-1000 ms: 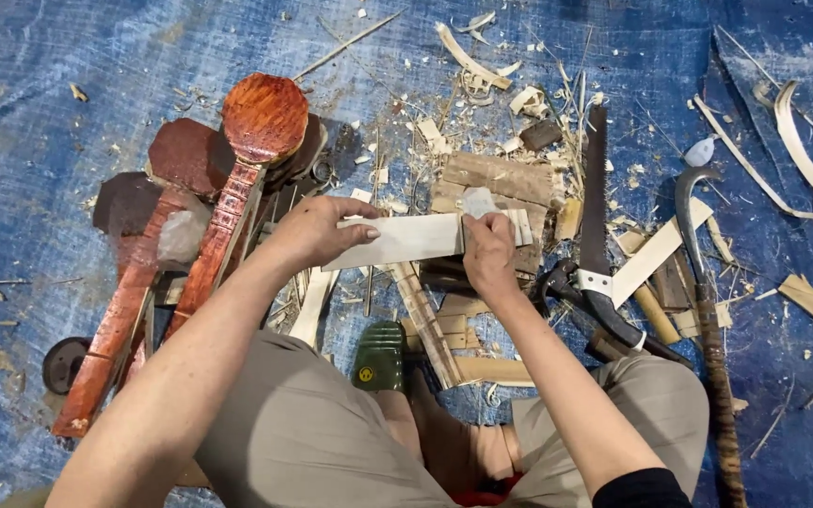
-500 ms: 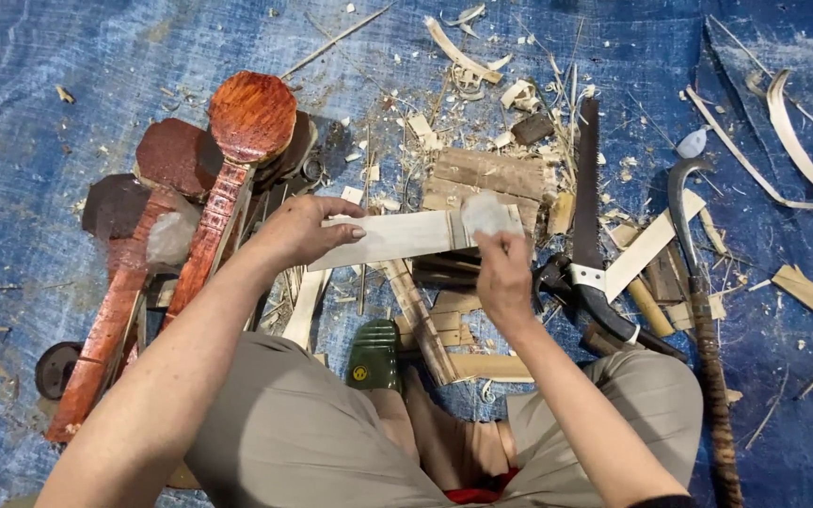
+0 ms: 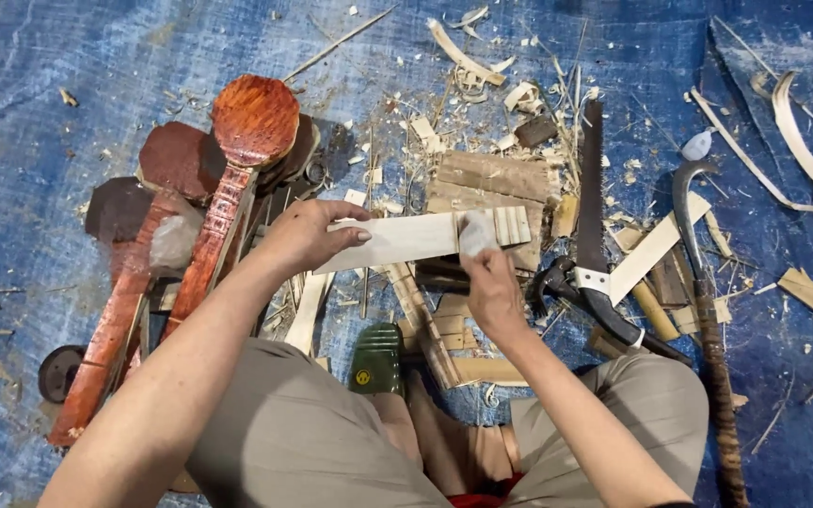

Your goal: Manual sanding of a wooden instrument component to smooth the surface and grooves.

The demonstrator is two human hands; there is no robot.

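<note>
My left hand (image 3: 301, 233) grips the left end of a pale flat wooden piece (image 3: 406, 239) whose right end is cut into comb-like teeth (image 3: 512, 226). My right hand (image 3: 489, 282) presses a small light scrap, likely sandpaper (image 3: 474, 232), against the piece near the teeth. Both hands hold the piece level above my lap, over a heap of wood offcuts (image 3: 491, 179). My knees in grey trousers (image 3: 312, 442) frame the bottom of the view.
Several red-brown carved paddle-shaped pieces (image 3: 237, 160) lie at the left. A hand saw (image 3: 593, 207), a hammer (image 3: 557, 282) and a curved hook tool with wrapped handle (image 3: 708, 301) lie at the right. A green sandal (image 3: 374, 357) sits underfoot. Shavings and strips litter the blue tarp (image 3: 49, 75).
My right hand with the scrap slid along the pale piece, from its right end down and back toward the toothed part. My left hand kept its hold.
</note>
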